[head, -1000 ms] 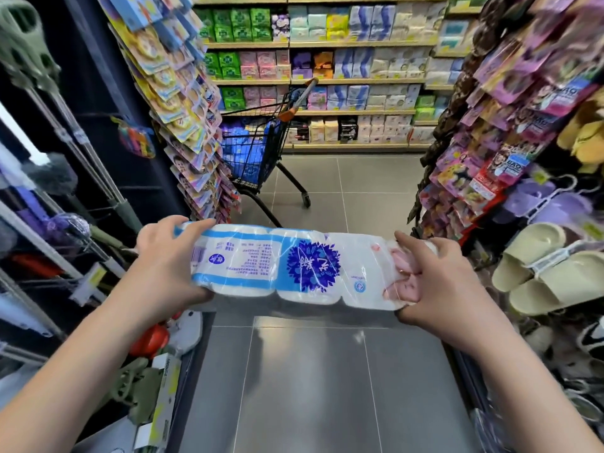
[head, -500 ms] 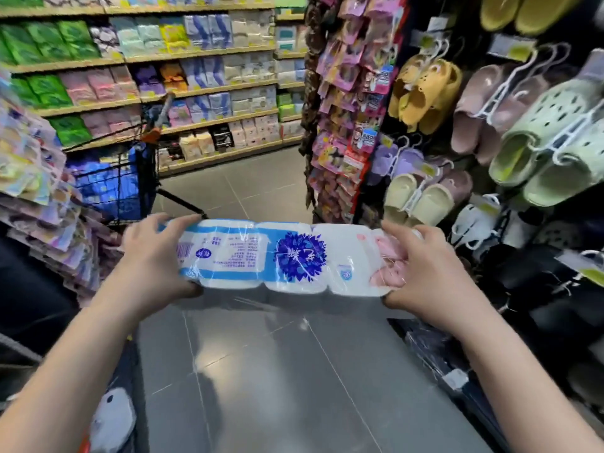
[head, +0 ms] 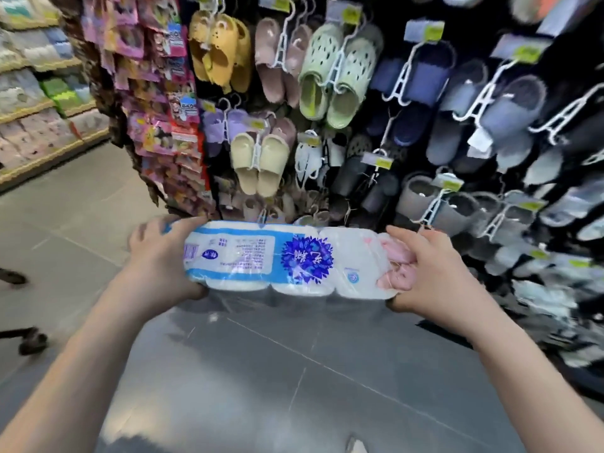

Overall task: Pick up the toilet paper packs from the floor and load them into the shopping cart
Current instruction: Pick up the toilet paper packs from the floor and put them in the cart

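A long toilet paper pack point(head: 294, 259), white with blue print and a dark blue flower mark, is held level at about waist height over the grey tiled floor. My left hand point(head: 160, 256) grips its left end and my right hand point(head: 434, 266) grips its right end. Of the shopping cart only black wheels point(head: 29, 341) show at the far left edge; its basket is out of view.
A dark wall rack of hanging slippers point(head: 343, 86) fills the right and centre, close in front of the pack. A stand of pink hanging packets point(head: 157, 103) is left of it. Shelves of packaged goods point(head: 36, 103) run along the far left.
The view has swung to the right: the cart and shelves slid off to the left and the slipper rack now fills the frame. Both hands still hold the pack the same way.
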